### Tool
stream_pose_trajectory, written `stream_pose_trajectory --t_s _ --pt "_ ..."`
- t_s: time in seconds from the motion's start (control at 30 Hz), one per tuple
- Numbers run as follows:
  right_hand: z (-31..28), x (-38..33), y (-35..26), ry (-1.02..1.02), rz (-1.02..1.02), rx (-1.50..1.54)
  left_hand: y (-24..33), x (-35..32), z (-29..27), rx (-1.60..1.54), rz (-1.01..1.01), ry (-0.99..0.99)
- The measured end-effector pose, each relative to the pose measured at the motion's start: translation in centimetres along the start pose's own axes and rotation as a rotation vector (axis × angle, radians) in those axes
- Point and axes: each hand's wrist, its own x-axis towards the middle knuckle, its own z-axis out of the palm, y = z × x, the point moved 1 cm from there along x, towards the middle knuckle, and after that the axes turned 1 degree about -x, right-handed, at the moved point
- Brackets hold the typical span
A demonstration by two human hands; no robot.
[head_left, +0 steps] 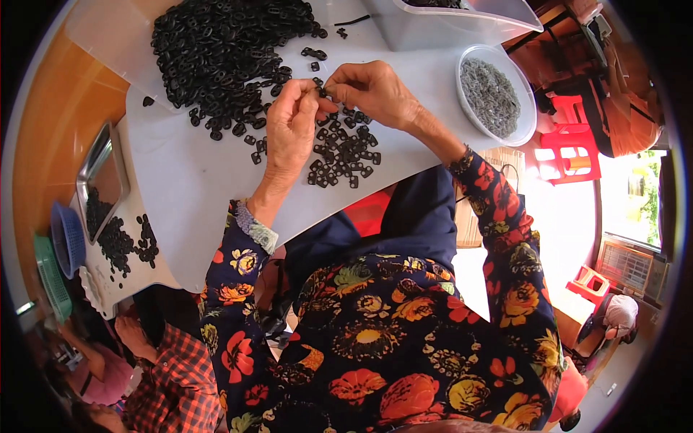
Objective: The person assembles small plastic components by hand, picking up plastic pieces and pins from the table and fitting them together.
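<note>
Over the near part of the table (195,187), my left hand (290,133) and my right hand (379,95) meet fingertip to fingertip. Both pinch a small black plastic piece (321,91), which the fingers partly cover. Just beyond and left of my left hand spreads a large heap of black oval plastic pieces (209,54). Below the fingertips lies a smaller pile of black two-holed pieces (343,153). A few loose black pieces (314,53) are scattered beyond my hands.
A round clear tub (529,123) of small translucent parts stands at the right. At the back is a clear plastic bin (447,29). To the left are a metal tray (119,173), more black pieces (119,245) and a blue basket (66,238). A person in a checked shirt (177,375) sits nearby.
</note>
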Motion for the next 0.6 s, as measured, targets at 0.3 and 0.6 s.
stream_pose_trajectory --t_s 0.3,0.6 --pt "0.8 -2.4 -0.9 0.149 -0.028 0.101 -0.3 -0.5 0.5 -0.007 0.005 -0.092" --pt "1.7 -4.3 -1.4 0.294 -0.055 0.064 0.0 -1.7 1.1 -0.148 -0.087 -0.124"
